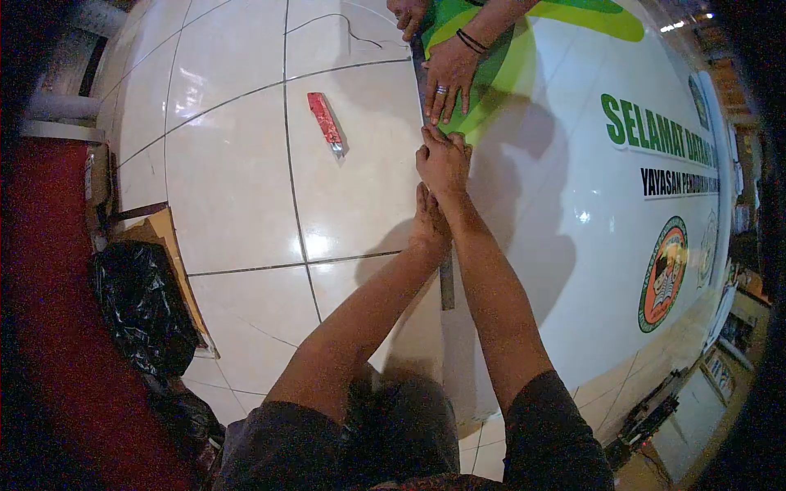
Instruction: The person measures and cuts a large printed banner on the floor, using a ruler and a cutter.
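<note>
A large printed banner [540,270] lies across the tiled floor, green at the far end, white with lettering elsewhere. At its left edge my right hand [444,164] has its fingers bent over the border, thumb on the tile side, gripping the edge. My left hand [431,219] rests just nearer to me, fingers stretched along the same edge and partly hidden by my right hand and forearm. A narrow grey strip [447,282] shows along the border below my hands. Another person's ringed hand [449,78] presses flat on the banner beyond my fingertips.
A red cutter knife [326,123] lies on the tiles to the left. That person's other hand [407,15] is at the far edge. A black plastic bag [143,303] and cardboard [168,245] lie at the left, beside a dark red surface [57,311]. Furniture lines the right.
</note>
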A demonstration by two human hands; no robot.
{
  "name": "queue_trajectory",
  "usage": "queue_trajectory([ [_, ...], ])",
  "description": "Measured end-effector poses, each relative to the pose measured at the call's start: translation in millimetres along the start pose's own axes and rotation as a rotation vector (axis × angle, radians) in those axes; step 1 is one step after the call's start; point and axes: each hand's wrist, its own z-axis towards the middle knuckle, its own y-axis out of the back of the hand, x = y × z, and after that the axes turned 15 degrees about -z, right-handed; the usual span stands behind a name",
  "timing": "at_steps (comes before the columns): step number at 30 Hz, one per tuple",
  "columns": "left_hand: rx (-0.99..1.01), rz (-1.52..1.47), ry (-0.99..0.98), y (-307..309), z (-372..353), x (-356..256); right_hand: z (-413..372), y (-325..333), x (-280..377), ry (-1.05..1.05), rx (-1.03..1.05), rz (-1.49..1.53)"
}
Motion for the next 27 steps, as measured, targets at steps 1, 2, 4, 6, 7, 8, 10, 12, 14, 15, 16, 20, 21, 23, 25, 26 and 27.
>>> queue_trajectory([
  [1, 0.001, -0.001, 0.0, 5.0, -3.7, -0.6, -0.5, -0.5, -0.2, 0.0, 0.001, 0.0],
  [2, 0.007, 0.024, 0.02, 9.8, -8.0, -1.9, -1.3, -0.9, -0.1, -0.003, -0.009, -0.004],
  [4, 0.015, 0.048, 0.041, 9.3, -10.0, -2.8, -1.3, 1.2, 1.1, -0.005, -0.019, -0.007],
  [6, -0.058, 0.025, 0.079, 3.6, -7.2, -3.4, 0.3, 3.3, 0.8, -0.022, 0.04, 0.035],
  [7, -0.059, 0.025, 0.078, 2.5, -6.6, -3.1, 0.2, 4.3, 0.9, -0.022, 0.039, 0.035],
  [8, -0.04, 0.025, 0.065, 1.7, -5.7, -2.1, 0.1, 5.2, 1.4, -0.018, 0.036, 0.018],
  [10, -0.021, 0.024, 0.051, 1.8, -4.6, -1.2, 0.7, 6.8, 2.1, -0.013, 0.033, 0.002],
  [12, -0.06, 0.065, 0.07, 6.5, -5.7, -1.9, 0.5, 6.7, 1.9, -0.029, 0.06, 0.037],
  [14, -0.008, 0.059, 0.06, 15.4, -10.5, -2.8, -0.3, 4.8, 2.2, -0.028, 0.033, 0.018],
  [15, 0.044, 0.054, 0.052, 19.5, -12.9, -3.0, -0.2, 5.0, 2.8, -0.026, 0.006, 0.001],
  [16, 0.044, 0.054, 0.052, 17.1, -12.5, -3.0, 0.2, 5.2, 2.8, -0.026, 0.006, 0.001],
  [20, -0.06, -0.029, 0.039, -7.6, 2.4, 0.2, 0.3, 4.5, 2.1, -0.024, 0.029, 0.026],
  [21, -0.082, -0.101, 0.009, -4.6, 3.4, 1.5, 0.4, 4.5, 2.3, -0.025, 0.029, 0.035],
  [23, -0.097, -0.035, 0.035, -3.1, -5.8, -2.0, 0.4, 5.0, 2.2, -0.025, 0.029, 0.027],
  [25, -0.112, 0.032, 0.06, 3.7, -10.9, -3.8, 0.5, 4.5, 2.2, -0.026, 0.03, 0.02],
  [26, -0.072, 0.075, 0.058, 7.6, -11.7, -4.2, 0.5, 4.1, 2.5, -0.034, 0.031, 0.034],
  [27, -0.031, 0.119, 0.057, 8.3, -12.0, -4.5, 0.1, 3.8, 3.0, -0.041, 0.032, 0.047],
])
